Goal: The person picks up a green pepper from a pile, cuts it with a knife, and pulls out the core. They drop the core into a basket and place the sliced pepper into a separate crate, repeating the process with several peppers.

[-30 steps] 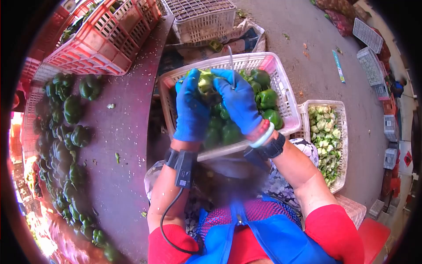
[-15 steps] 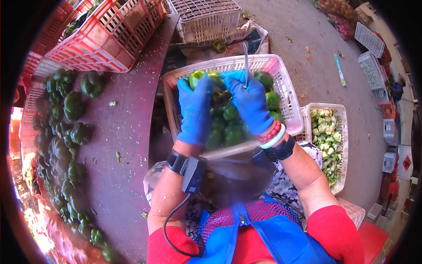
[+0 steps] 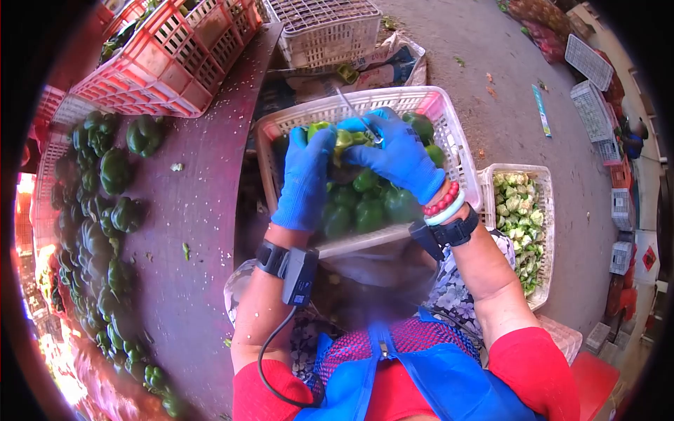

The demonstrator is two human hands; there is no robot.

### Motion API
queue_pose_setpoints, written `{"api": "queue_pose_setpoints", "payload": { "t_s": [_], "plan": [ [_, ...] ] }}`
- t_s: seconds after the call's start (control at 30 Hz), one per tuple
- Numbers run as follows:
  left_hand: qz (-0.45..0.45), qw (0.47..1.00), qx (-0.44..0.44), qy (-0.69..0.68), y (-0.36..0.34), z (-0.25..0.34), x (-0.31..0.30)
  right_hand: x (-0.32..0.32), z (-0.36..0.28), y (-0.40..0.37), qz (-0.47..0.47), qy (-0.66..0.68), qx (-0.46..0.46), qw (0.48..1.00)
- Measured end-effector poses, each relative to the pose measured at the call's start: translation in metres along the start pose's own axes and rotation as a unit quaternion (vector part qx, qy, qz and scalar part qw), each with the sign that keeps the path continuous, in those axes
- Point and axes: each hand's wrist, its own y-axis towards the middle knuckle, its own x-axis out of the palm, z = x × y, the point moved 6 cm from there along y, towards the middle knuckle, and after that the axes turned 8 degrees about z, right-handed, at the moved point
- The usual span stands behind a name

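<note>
Both hands wear blue gloves and are over a pinkish-white crate (image 3: 460, 151) holding green peppers (image 3: 370, 214). My left hand (image 3: 305, 179) is closed around a light green pepper (image 3: 342, 140) at the crate's far side. Close beside it, my right hand (image 3: 401, 156) is closed on a thin metal tool (image 3: 349, 105), whose shaft points up and to the left. The right fingers touch the same pepper. Its far side and the tool's lower end are hidden by the gloves.
Many green peppers (image 3: 116, 170) lie on the dark table (image 3: 189, 231) at left, below a red crate (image 3: 158, 67). A white crate (image 3: 326, 35) stands beyond. Right of my knees, another crate (image 3: 551, 231) holds pale green pepper trimmings (image 3: 519, 210).
The tool has tilted from nearly upright to leaning left. My right hand has turned and its fingers have moved in closer to the pepper in my left hand.
</note>
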Motion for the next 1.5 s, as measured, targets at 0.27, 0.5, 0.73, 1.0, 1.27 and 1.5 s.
{"api": "queue_pose_setpoints", "payload": {
  "t_s": [0.27, 0.5, 0.73, 1.0, 1.27, 1.5],
  "plan": [
    [-0.05, 0.901, 0.298, 0.31, -0.002, 0.014, -0.002, -0.005, 0.035, -0.002, 0.032, 0.32, 0.279, 0.905],
    [0.002, 1.0, 0.023, 0.013, -0.001, -0.007, 0.002, -0.002, 0.008, -0.006, -0.04, 0.152, 0.059, 0.986],
    [-0.046, 0.819, 0.428, 0.381, -0.002, 0.011, -0.002, -0.012, 0.032, -0.004, -0.012, 0.474, 0.304, 0.827],
    [-0.06, 0.964, -0.221, -0.133, -0.025, 0.001, 0.02, -0.008, 0.05, -0.007, 0.025, 0.701, 0.305, 0.645],
    [-0.108, 0.95, 0.105, -0.274, -0.003, 0.215, 0.024, -0.013, 0.046, -0.017, 0.027, 0.566, 0.319, 0.759],
    [-0.015, 0.995, 0.048, 0.085, -0.034, 0.126, 0.017, -0.008, 0.007, -0.01, -0.007, 0.546, 0.282, 0.789]
  ]
}}
